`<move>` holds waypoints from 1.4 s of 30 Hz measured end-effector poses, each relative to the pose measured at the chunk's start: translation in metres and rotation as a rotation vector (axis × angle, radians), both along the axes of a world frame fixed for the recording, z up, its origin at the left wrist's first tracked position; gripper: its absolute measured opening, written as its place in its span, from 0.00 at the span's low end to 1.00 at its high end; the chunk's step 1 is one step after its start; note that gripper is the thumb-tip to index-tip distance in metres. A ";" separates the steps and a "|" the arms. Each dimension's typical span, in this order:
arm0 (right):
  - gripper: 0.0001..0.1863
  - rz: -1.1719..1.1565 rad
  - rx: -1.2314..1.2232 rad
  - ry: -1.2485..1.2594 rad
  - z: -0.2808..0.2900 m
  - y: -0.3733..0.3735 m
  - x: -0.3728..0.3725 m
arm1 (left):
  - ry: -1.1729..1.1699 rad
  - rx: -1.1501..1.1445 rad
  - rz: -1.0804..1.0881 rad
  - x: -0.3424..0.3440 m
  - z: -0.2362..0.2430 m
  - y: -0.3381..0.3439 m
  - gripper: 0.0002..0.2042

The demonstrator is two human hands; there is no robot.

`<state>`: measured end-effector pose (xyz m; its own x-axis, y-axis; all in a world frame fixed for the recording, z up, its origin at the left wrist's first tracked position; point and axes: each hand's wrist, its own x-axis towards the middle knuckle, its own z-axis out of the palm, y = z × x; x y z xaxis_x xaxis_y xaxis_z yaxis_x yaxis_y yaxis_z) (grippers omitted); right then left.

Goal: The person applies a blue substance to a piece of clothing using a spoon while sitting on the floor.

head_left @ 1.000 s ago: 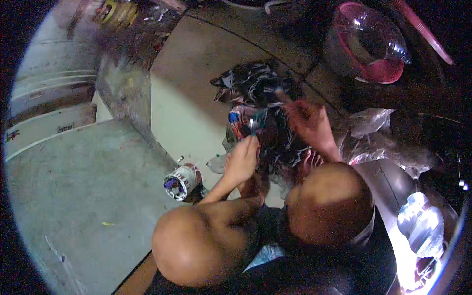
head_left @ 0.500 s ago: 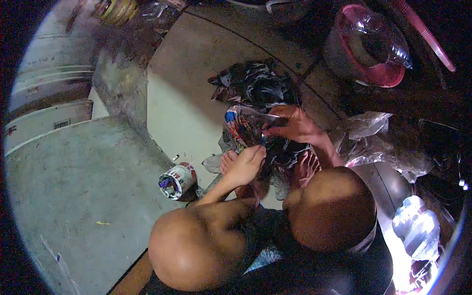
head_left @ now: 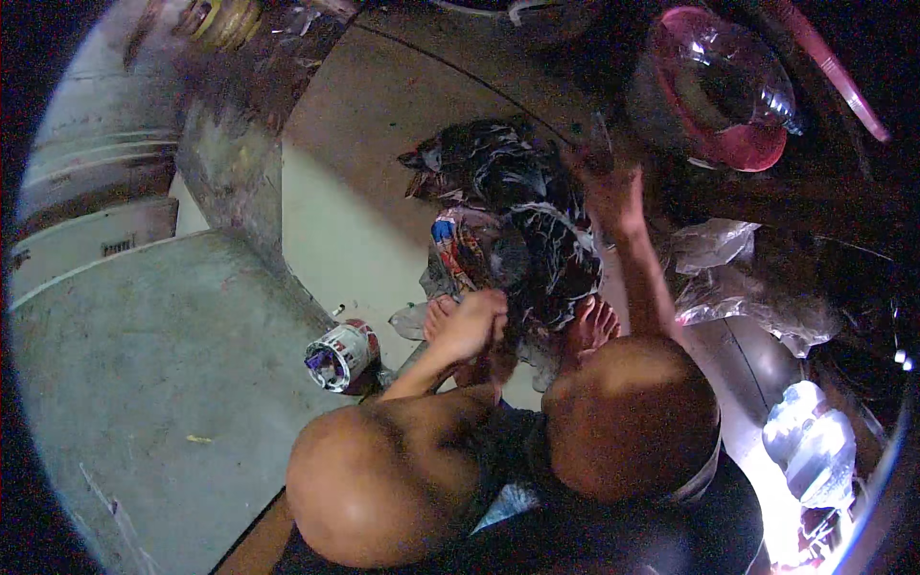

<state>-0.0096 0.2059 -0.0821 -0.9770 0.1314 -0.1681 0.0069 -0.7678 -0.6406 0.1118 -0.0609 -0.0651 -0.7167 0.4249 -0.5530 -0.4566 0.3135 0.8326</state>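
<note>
My left hand (head_left: pixel 472 324) is closed between my feet, on the lower end of a clear plastic wrapper (head_left: pixel 458 247) with a blue and red print. Beyond and beside the wrapper spreads a heap of crumpled black plastic bags (head_left: pixel 498 158). My right hand (head_left: pixel 609 182) reaches out past the heap's right side, over a dark stretch of floor. Blur and shadow hide its fingers, so I cannot make out whether it holds anything. Left of my left foot, a tin can (head_left: pixel 350 350) lies tilted, with purple and pale scraps in its mouth.
A clear tub with a pink rim (head_left: pixel 771 149) stands at the far right, a pink plastic handle (head_left: pixel 843 81) beside it. Crumpled clear plastic bags (head_left: pixel 757 278) lie right of my leg. At lower right, a white plastic bundle (head_left: pixel 810 446) sits by a bright light. A grey slab (head_left: pixel 163 383) fills the left.
My right hand has left the wrapper and moved away, forward and to the right. My left hand stays nearly in place by the wrapper's lower end.
</note>
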 end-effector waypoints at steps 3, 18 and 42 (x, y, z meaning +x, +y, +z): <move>0.26 0.484 1.906 -0.083 -0.071 0.068 -0.023 | -0.424 0.235 0.206 -0.025 0.044 0.034 0.11; 0.19 0.862 0.778 -0.303 0.092 -0.045 0.077 | -0.002 -0.010 0.397 -0.040 0.071 0.050 0.14; 0.19 0.704 0.680 -0.053 0.041 -0.069 0.100 | 0.428 -0.414 0.228 -0.034 0.072 0.053 0.22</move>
<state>0.0907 0.1371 -0.0411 -0.8627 -0.3931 -0.3182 0.3636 -0.0447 -0.9305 0.0774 -0.0080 0.0068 -0.9579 0.0480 -0.2832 -0.2034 0.5829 0.7867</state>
